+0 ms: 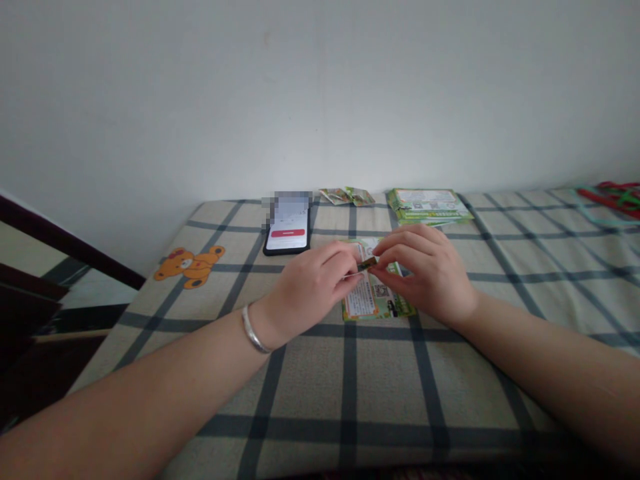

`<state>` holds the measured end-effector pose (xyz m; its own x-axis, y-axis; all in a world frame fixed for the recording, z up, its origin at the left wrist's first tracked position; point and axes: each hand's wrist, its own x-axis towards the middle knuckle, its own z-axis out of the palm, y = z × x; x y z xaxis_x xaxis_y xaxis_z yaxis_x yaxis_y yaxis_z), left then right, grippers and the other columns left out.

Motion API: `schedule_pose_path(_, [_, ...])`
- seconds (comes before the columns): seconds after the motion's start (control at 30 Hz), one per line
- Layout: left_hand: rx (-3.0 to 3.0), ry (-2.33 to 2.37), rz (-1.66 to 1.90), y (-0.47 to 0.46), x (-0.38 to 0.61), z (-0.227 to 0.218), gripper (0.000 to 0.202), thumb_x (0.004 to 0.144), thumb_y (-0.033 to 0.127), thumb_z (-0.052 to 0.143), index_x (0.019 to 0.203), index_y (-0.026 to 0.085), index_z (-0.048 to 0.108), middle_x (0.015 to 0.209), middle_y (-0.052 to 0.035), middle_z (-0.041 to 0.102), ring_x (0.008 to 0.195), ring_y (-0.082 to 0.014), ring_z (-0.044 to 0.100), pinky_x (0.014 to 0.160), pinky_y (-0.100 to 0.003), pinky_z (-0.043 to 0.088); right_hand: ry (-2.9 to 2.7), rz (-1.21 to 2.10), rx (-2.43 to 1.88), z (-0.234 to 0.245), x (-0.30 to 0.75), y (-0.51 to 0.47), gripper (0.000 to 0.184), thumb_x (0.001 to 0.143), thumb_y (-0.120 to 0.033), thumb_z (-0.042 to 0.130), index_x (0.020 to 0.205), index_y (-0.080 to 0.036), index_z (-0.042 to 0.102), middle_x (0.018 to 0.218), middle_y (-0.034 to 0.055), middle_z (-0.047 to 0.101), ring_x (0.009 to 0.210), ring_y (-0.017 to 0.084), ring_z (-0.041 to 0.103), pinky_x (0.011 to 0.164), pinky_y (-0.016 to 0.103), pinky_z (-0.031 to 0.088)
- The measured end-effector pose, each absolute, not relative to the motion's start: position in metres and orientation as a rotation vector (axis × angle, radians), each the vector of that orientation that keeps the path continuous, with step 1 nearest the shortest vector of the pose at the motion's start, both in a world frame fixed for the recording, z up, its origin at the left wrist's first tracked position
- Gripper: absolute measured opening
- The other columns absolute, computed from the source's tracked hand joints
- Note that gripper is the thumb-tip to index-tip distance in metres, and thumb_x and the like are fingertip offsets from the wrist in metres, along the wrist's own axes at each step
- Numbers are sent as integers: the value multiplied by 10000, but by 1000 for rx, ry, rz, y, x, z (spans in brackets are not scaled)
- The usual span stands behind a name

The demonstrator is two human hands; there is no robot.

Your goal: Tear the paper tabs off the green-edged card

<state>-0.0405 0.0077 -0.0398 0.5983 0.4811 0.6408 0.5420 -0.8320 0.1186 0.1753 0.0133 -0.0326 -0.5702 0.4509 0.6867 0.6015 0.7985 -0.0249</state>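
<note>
My left hand [313,287] and my right hand [425,273] meet over a green and white printed leaflet [373,300] that lies on the checked cloth. Both pinch a small folded strip [367,265] of the same paper between thumb and fingertips, just above the flat sheet. A silver bangle [253,331] sits on my left wrist. A stack of similar green leaflets [427,205] rests farther back on the right.
A phone [289,230] with a lit screen lies behind my left hand. Two small folded paper pieces [347,195] sit near the wall. An orange bear print [190,265] marks the cloth at left. Red and green cords [613,197] lie at far right. The bed edge drops off at left.
</note>
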Motion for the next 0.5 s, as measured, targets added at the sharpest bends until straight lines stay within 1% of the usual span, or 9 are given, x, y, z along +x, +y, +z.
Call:
schedule_pose_path(0.1, [-2729,-912,-1011,8,-40,-40,90,867,169,613,823,149,537,910,-45,645,860,-169,628,754,-304,533,-2217,-144,-859,-34,173,13,88,832,-239,645,787,-210,575,830,37,686,820,200,612,727,340,451])
schedule_pose_path(0.2, [-2717,-953,-948,8,-40,-41,93,866,190,622,835,146,546,847,-35,651,780,-169,629,691,-301,511,-2171,-56,-943,-36,171,13,92,810,-243,666,838,-203,588,802,36,671,777,192,606,709,328,451])
schedule_pose_path(0.33, [-2679,-958,-942,8,-40,-42,103,872,228,621,844,152,559,810,-26,657,750,-168,627,681,-301,490,-2237,-18,-875,-38,171,15,49,818,-210,651,862,-204,631,791,19,682,765,176,592,719,313,445])
schedule_pose_path(0.5, [-2650,-985,-952,8,-40,-43,92,875,238,614,857,159,571,739,-6,646,698,-158,617,647,-287,467,-2253,46,-791,-38,171,17,36,815,-182,630,816,-205,658,808,30,683,787,176,576,719,310,450])
